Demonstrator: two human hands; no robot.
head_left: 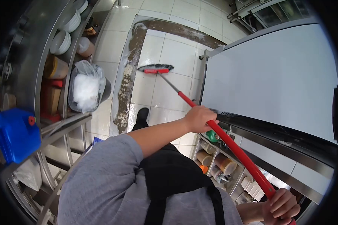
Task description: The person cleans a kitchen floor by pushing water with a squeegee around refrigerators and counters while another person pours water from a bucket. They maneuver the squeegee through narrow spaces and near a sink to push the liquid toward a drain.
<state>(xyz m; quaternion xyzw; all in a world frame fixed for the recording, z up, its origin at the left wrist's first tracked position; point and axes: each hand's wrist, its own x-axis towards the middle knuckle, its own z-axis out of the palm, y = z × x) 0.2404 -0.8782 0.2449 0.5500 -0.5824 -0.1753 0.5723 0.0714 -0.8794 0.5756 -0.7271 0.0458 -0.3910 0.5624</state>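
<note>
A long red pole (236, 148) with a grey metal section runs diagonally up to a broom head (157, 70), red with dark bristles, lying on the wet tiled floor (176, 56). My left hand (201, 119) is closed around the middle of the pole, its arm reaching across from the left. Near the pole's lower right end, my right hand (281, 206) is wrapped round it. The broom head is far from both hands, inside a worn, brownish strip (128, 80) set in the floor.
Metal shelves (45, 41) at left hold bowls and tubs. A bag-lined bin (87, 90) with white contents and a blue jerrycan (18, 135) stand there too. On the right are a large pale-topped unit (270, 71) and a low rack (195, 148) of containers. A dark shoe (142, 114) shows below.
</note>
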